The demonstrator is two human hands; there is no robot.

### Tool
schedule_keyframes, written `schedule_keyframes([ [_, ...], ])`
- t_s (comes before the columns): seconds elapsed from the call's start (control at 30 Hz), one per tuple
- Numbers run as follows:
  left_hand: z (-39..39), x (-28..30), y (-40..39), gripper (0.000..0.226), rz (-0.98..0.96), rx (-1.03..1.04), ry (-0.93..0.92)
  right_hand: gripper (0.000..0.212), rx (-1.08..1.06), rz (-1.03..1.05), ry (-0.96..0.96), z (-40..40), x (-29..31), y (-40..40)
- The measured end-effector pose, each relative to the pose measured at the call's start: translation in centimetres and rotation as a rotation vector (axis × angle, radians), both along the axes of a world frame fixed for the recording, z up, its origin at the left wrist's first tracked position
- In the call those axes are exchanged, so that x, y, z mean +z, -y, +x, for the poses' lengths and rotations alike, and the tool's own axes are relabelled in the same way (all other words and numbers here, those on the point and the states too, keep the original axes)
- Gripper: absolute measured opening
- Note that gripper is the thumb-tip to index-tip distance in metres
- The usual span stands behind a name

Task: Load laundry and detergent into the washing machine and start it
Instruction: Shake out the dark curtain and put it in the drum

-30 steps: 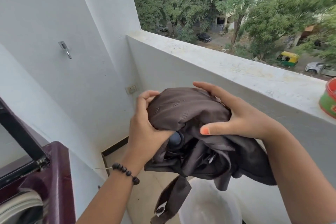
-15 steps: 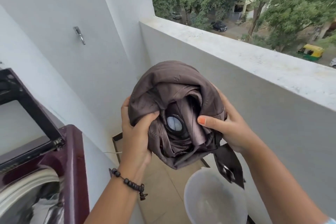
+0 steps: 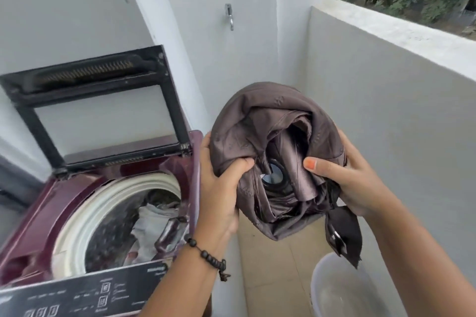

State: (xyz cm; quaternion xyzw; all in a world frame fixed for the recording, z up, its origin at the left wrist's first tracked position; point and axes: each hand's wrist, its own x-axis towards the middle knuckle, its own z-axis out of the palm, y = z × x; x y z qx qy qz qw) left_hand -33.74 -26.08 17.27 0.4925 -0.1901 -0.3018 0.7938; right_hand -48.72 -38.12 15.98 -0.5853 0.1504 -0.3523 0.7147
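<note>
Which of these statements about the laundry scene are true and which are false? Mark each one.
1. Both the left hand and the right hand grip the brown garment. True.
2. The washing machine lid is closed. False: it stands open.
3. The drum already holds some clothes. True.
4. The garment lies inside the white bucket. False: it is held above it.

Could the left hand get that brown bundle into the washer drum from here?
Probably yes. The lid stands raised, so the drum is open just left of the left hand. Both it and the right hand grip the brown bundle, and nothing lies between.
</note>
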Motion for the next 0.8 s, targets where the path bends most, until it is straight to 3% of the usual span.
schedule_keyframes([
  [0.33, 15.6, 0.8, -10.6, 0.067, -0.002, 0.169, 0.066, 0.069, 0.159, 0.006, 0.028, 17.8, 1.0, -8.3],
  [0.63, 30.8, -1.3, -19.4, 0.074, 0.105, 0.333, 0.07, 0.082, 0.278, 0.068, -0.059, 34.2, -1.8, -15.4],
  [0.8, 36.5, -5.8, -21.3, 0.065, 0.28, 0.289, 0.033, 0.058, 0.271, 0.132, -0.179, 38.7, -6.4, -16.0],
])
